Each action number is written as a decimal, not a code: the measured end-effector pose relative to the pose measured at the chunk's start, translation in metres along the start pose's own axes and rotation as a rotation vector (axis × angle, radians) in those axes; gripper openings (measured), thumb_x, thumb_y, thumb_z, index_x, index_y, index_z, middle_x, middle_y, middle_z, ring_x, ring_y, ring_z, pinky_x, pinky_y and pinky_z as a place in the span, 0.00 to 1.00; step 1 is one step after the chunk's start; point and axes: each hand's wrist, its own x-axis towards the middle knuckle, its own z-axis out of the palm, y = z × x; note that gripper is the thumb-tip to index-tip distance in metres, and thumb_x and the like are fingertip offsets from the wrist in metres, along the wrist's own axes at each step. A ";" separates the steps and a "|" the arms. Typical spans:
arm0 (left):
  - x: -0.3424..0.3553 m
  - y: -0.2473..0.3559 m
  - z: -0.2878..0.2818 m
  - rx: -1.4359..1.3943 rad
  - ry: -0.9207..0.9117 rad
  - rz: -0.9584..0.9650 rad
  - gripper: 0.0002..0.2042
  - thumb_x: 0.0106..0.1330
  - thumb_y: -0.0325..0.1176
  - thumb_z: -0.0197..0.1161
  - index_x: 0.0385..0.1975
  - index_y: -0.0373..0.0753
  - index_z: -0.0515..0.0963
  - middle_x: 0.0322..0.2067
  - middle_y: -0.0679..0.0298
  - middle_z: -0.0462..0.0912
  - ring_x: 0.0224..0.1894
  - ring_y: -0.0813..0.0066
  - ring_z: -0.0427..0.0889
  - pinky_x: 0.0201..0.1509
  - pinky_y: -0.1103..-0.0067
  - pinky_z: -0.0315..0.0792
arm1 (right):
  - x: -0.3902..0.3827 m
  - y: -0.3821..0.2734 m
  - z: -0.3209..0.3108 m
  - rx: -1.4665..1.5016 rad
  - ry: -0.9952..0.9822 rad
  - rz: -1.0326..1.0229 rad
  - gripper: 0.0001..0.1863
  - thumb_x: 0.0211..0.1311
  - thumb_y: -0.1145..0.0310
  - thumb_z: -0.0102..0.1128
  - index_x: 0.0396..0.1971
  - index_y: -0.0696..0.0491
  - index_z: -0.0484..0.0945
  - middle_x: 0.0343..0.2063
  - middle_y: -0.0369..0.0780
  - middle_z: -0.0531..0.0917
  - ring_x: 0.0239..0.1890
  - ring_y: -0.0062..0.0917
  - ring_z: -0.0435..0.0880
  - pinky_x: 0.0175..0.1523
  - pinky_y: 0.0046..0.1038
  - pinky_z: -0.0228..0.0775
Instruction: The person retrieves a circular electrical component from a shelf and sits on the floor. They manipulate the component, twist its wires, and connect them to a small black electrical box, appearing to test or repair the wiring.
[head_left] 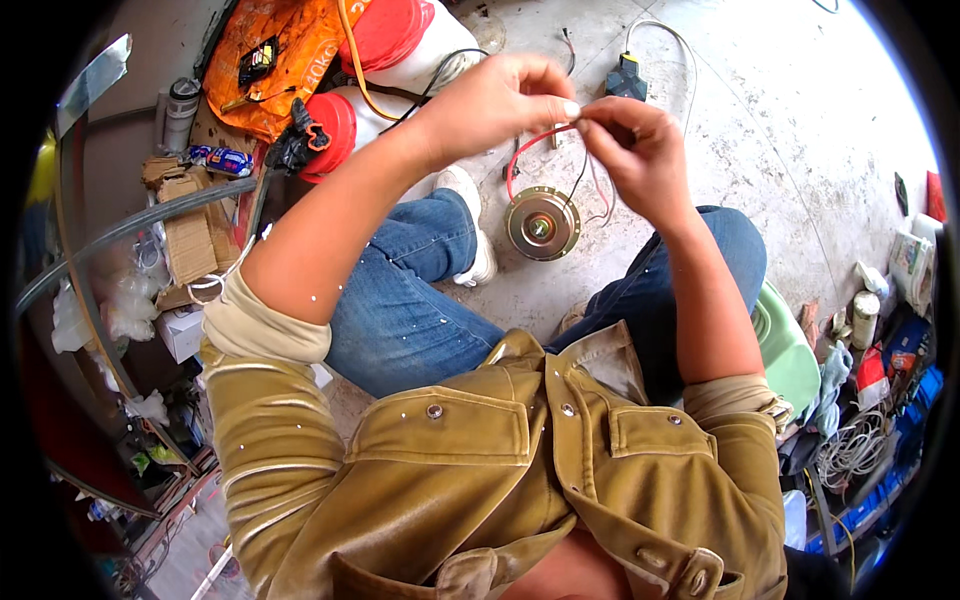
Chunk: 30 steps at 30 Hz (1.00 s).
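Observation:
My left hand (505, 100) and my right hand (637, 155) meet above the floor, both closed in a pinch. At their fingertips is the upper end of a red wire (518, 160); exactly how the wire ends lie between the fingers is hidden. The red wire curves down to a round, brass-coloured motor (542, 222) with a ring of small holes around its rim. It rests on the floor between my feet. A thin black wire (578, 180) and a pinkish wire (606, 205) hang below my right hand.
Left of my arms stand white buckets with red lids (330, 135) and an orange sack (255, 75). A black boxy device with a cable (626, 80) lies beyond my right hand. Cardboard (190, 235) sits at left, a green plastic stool (785, 345) and coiled cable (855, 447) at right.

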 end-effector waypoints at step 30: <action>-0.042 -0.013 0.020 0.705 0.121 0.607 0.06 0.56 0.33 0.60 0.26 0.38 0.74 0.24 0.63 0.76 0.26 0.66 0.77 0.29 0.76 0.71 | -0.024 0.006 -0.006 0.353 -0.396 0.331 0.05 0.56 0.75 0.58 0.27 0.61 0.78 0.22 0.34 0.80 0.25 0.11 0.75 0.29 0.16 0.66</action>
